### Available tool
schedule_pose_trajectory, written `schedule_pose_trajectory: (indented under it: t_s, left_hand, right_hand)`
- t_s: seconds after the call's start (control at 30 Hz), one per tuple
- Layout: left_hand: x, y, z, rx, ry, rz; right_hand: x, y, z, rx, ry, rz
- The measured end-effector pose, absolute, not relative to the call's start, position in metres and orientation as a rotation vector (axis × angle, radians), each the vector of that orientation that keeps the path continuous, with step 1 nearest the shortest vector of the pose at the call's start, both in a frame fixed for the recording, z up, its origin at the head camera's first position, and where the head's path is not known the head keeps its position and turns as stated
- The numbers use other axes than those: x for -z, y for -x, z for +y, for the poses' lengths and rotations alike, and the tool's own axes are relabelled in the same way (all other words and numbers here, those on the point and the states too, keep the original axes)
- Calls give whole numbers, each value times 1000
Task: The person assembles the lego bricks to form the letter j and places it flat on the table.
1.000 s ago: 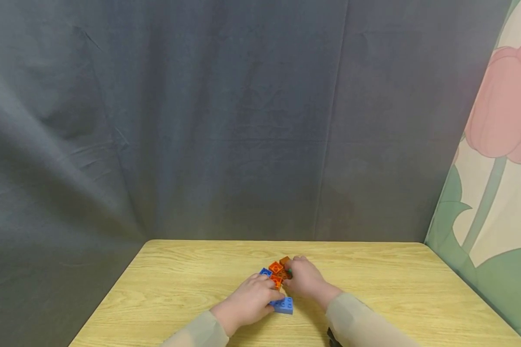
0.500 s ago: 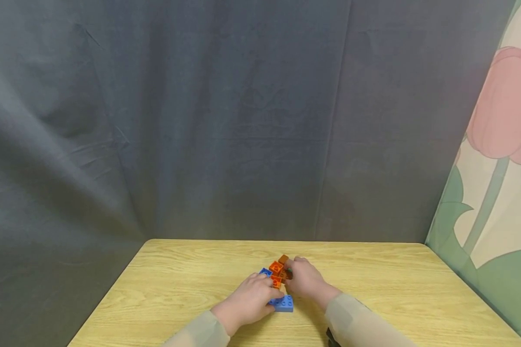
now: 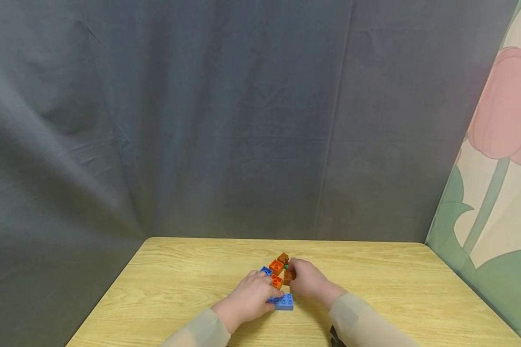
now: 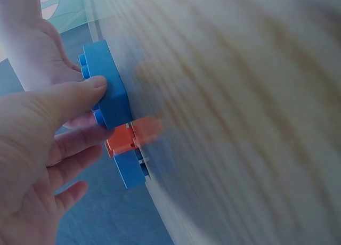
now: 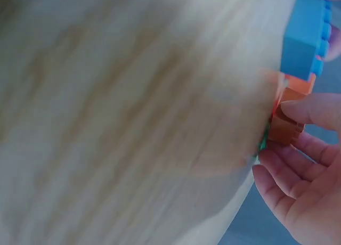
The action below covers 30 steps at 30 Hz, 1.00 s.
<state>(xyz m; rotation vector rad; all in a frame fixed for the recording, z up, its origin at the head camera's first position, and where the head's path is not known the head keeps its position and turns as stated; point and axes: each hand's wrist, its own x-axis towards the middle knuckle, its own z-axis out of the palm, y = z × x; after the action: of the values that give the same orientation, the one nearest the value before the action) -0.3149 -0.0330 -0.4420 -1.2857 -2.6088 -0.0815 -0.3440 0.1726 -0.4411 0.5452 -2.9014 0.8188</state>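
Right grip (image 3: 306, 279) pinches brown brick (image 3: 288, 276) beside orange bricks (image 3: 276, 266).

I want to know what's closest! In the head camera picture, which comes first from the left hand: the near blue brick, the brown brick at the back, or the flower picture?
1. Near blue brick: right at the left hand, touching its fingers.
2. Brown brick at the back: far end of the brick pile.
3. Flower picture: far off on the right, past the table.

The head view looks forward and down over the worktop (image 3: 178, 279); both wrist views sit very close (blurred), sharing the blue brick (image 4: 109, 90).
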Motion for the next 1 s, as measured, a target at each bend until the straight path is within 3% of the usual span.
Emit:
schedule_pose_trajectory:
  t_s: [0.2,0.6,1.0]
  left_hand:
    - [441,313,-33,73,1283,-2593]
    - [436,311,-31,73,1214,-2656]
    - [435,310,-30,41,1214,-2674]
  right_hand:
    - [432,340,185,-1046,-482,-2867]
    - [418,327,197,-1171,-828,-2796]
    - [430,318,186,-1278,-855,-2914]
